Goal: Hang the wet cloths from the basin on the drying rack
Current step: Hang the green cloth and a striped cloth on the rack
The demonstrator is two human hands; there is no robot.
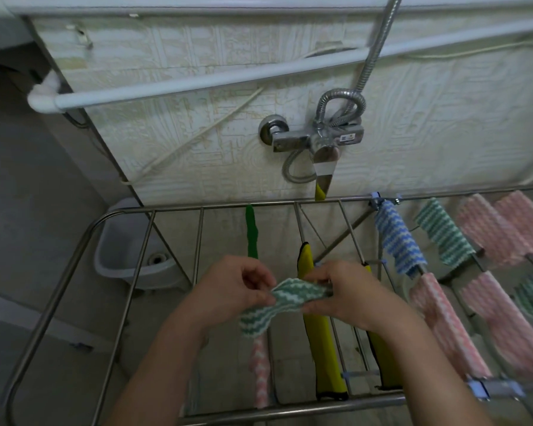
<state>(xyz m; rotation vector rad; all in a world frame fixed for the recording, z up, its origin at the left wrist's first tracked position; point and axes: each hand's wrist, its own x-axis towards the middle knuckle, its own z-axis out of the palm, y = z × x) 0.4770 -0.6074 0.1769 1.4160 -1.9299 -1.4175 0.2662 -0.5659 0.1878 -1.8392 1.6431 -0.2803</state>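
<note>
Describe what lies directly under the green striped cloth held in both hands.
Under the green striped cloth, held by the left hand and right hand, a pink zigzag cloth hangs on a rack rail. The held cloth covers its top.

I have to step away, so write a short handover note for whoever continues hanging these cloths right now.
Left hand and right hand: both pinch one green striped cloth, held over the drying rack, not yet on a bar.
Done: blue cloth, pink cloths and yellow cloths already hang.
Left: drape this one; the left bars are bare. Basin not clearly in view, so check for more.
</note>
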